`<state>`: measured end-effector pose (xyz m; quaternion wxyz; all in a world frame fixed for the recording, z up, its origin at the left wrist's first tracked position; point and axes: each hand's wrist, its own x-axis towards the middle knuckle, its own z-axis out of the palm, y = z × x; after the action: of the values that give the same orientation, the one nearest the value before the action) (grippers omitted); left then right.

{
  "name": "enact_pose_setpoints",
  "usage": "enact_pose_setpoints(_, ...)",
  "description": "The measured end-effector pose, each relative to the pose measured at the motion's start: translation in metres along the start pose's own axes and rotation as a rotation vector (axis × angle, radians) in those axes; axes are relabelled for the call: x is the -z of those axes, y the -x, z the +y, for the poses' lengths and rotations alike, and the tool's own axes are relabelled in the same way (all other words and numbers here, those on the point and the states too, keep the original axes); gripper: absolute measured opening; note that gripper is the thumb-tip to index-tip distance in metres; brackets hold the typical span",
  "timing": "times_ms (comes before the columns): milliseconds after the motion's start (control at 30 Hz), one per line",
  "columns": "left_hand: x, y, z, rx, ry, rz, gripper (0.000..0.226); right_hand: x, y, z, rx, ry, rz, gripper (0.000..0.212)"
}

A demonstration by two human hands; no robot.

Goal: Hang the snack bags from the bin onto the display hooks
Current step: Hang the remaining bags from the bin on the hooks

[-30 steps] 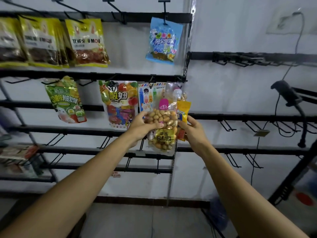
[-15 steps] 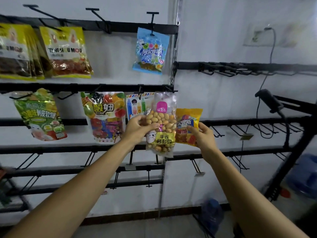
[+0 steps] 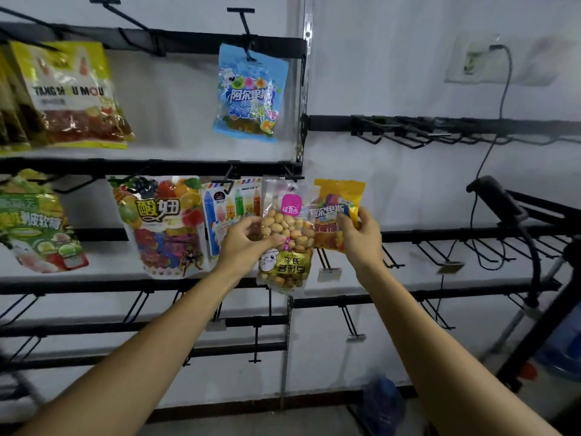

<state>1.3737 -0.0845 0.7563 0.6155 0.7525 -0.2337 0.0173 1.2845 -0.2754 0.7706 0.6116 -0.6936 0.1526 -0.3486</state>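
A clear bag of coated nuts (image 3: 287, 237) hangs at the right end of the second rail, its top at a hook (image 3: 294, 177). My left hand (image 3: 245, 243) grips its left side, thumb across the front. My right hand (image 3: 361, 237) holds a yellow-orange snack bag (image 3: 338, 209) just right of the nut bag, away from any hook. Other bags hang on the rack: a blue one (image 3: 250, 92) above, a crayon-print one (image 3: 231, 212) and a fruit-print one (image 3: 163, 225) to the left.
Bare hooks (image 3: 408, 136) line the black rails on the right section and the lower rows (image 3: 254, 341). A cable (image 3: 503, 89) drops from a wall socket. A black stand (image 3: 503, 202) juts in at right. Yellow bags (image 3: 72, 92) and a green bag (image 3: 37, 225) hang far left.
The view has swung right and closer. My right hand has drawn the yellow-orange bag out from behind the nut bag to its right side. My left hand keeps its hold.
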Motion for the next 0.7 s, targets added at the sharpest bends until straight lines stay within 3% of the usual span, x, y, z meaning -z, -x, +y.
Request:
enact_pose_setpoints(100,-0.004,-0.001,0.000,-0.014,0.016,0.031,0.037,-0.008,-0.015,0.000,0.039,0.101,-0.001,0.021)
enact_pose_setpoints(233,-0.006,-0.005,-0.002,-0.013,0.008,0.049,0.036,-0.013,-0.024,0.001,0.233,0.263,-0.035,0.044)
enact_pose_setpoints(367,-0.009,-0.007,-0.009,0.001,-0.002,0.054,0.049,-0.012,-0.026,0.008,0.329,0.320,-0.032,0.040)
enact_pose_setpoints(700,-0.023,-0.005,-0.014,0.029,0.029,0.097,0.066,0.001,-0.024,0.018,0.199,0.302,0.056,0.029)
